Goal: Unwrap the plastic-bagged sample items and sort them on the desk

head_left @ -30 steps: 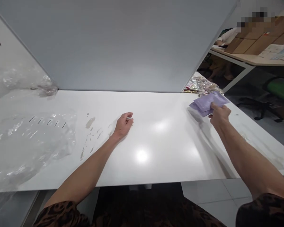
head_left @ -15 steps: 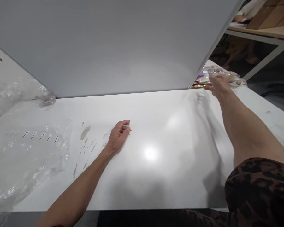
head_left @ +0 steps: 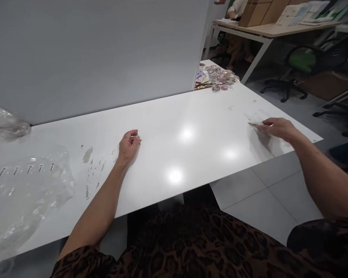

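My left hand (head_left: 129, 146) rests on the white table (head_left: 159, 127), fingers loosely curled, with a gap between thumb and forefinger and nothing held. To its left lies a large clear plastic bag (head_left: 37, 197). A row of several small dark i-shaped marks (head_left: 29, 169) shows on or under the bag. My right hand (head_left: 278, 128) is low over the table's right part, its fingers brought together. A thin, blurred tip shows at the fingers, too unclear to name. A pile of small clear-wrapped packets (head_left: 220, 76) lies at the table's far end.
A tall grey panel (head_left: 104, 50) stands along the table's back edge. More crumpled clear plastic (head_left: 10, 125) sits at the far left. Beyond are a wooden-topped desk (head_left: 278, 30) with cardboard boxes (head_left: 253, 13), a person's sleeve, and a green-seated chair (head_left: 301, 60).
My right hand has left the packet pile and come back toward me over the table's right part. My left hand keeps its place on the table. The view has swung right.
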`<action>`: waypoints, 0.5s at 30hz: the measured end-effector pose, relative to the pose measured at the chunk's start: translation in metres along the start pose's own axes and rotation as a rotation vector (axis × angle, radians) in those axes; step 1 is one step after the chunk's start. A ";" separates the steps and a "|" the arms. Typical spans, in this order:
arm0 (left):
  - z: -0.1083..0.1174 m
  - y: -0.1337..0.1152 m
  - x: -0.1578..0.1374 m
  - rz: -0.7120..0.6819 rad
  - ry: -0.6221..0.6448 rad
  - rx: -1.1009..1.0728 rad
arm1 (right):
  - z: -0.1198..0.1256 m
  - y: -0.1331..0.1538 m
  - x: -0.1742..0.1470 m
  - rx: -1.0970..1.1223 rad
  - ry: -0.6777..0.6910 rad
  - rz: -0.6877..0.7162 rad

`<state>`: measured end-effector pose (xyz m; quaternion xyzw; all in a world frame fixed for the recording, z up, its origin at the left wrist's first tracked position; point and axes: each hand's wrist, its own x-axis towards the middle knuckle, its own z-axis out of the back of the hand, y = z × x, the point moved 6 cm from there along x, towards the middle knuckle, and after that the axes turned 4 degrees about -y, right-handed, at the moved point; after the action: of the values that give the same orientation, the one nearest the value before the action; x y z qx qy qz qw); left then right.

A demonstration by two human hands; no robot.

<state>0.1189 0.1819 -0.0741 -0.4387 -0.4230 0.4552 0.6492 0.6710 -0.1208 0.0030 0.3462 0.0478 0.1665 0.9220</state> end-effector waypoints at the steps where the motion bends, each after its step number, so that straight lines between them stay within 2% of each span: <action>1: 0.000 0.000 0.001 -0.002 -0.003 -0.014 | -0.002 -0.002 -0.007 0.073 -0.005 -0.002; 3: 0.001 -0.005 0.000 -0.004 -0.023 -0.046 | -0.008 0.000 -0.024 0.244 0.006 0.013; 5: -0.002 -0.014 -0.007 0.003 -0.071 -0.078 | -0.018 0.010 -0.047 0.440 0.076 0.041; 7: -0.014 -0.030 -0.024 0.028 -0.074 -0.107 | -0.031 0.026 -0.077 0.600 0.183 0.072; 8: -0.025 -0.039 -0.037 0.049 -0.031 -0.123 | -0.039 0.035 -0.095 0.673 0.247 0.086; 11: -0.078 -0.074 -0.087 0.105 0.317 -0.207 | -0.062 0.065 -0.158 0.849 0.476 0.149; 13: -0.111 -0.093 -0.123 0.166 0.528 -0.297 | -0.072 0.085 -0.201 0.876 0.609 0.252; 15: -0.130 -0.106 -0.150 0.212 0.620 -0.384 | -0.077 0.101 -0.237 0.869 0.705 0.362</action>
<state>0.2316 -0.0073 -0.0288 -0.7105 -0.2362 0.2778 0.6019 0.4047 -0.0826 0.0041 0.6187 0.3556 0.3917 0.5808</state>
